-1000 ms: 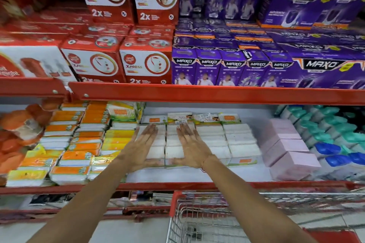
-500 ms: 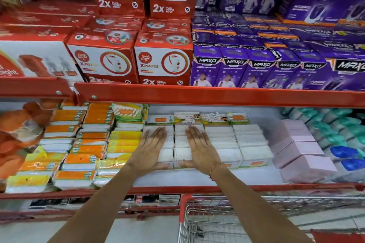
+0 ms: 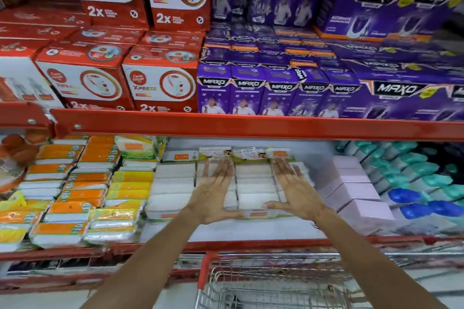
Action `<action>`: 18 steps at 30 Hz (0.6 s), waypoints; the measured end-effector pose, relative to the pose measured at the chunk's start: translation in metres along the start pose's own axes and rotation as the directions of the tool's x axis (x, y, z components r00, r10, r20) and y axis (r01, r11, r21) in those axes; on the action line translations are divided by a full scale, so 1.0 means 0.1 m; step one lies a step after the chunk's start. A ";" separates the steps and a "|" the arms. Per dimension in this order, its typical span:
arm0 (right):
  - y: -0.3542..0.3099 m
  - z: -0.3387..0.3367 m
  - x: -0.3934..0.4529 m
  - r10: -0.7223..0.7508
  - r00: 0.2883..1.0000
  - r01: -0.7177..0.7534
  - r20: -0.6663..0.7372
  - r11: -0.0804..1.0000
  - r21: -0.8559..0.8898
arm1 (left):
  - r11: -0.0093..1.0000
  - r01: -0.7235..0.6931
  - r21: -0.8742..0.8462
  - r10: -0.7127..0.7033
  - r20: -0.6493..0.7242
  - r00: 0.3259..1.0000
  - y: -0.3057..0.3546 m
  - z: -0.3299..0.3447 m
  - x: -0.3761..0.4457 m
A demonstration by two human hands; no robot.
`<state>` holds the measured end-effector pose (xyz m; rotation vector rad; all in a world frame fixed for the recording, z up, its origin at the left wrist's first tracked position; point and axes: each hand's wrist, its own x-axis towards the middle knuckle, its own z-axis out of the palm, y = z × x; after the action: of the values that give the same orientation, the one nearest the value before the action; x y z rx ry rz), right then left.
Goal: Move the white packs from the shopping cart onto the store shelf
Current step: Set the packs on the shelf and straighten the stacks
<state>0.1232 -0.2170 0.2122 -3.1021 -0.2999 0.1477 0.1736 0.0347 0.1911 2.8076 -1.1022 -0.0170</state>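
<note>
Rows of white packs [image 3: 253, 183] lie flat on the lower store shelf [image 3: 226, 232], stacked in several columns. My left hand [image 3: 213, 194] rests palm-down on the packs left of the middle column, fingers spread. My right hand [image 3: 293, 192] lies flat on the packs to the right of that column. Both thumbs point inward along the front edge of the stack. Neither hand holds a pack. Another column of white packs [image 3: 173, 183] sits to the left of my left hand. The red wire shopping cart [image 3: 276, 281] stands below the shelf; its inside is mostly out of view.
Orange and yellow packs [image 3: 82, 190] fill the shelf's left side. Pink boxes [image 3: 356, 195] and teal and blue bottles [image 3: 421, 183] stand on the right. A red shelf beam [image 3: 251, 126] runs above, carrying red and purple boxes.
Both hands have shifted to the right across the white packs and spread apart, so a column of packs now shows between them. The view has moved closer.
</note>
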 end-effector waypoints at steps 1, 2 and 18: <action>0.14 0.03 -0.04 0.009 0.999 -0.008 0.031 1.000 -0.017 | 1.000 -0.013 0.006 0.013 0.009 1.000 0.13 0.03 0.09; 0.25 0.06 -0.08 0.017 0.998 -0.015 0.056 1.000 -0.023 | 1.000 -0.018 0.009 0.018 0.025 1.000 0.24 0.08 0.17; 0.34 0.28 -0.19 0.070 0.997 -0.069 0.015 0.997 -0.027 | 0.975 0.131 0.182 -0.160 0.152 0.975 0.71 0.08 0.30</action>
<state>0.1085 -0.2539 0.1852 -3.1407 -0.1958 0.1718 0.1471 -0.0375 0.1927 3.0851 -0.9680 -0.1826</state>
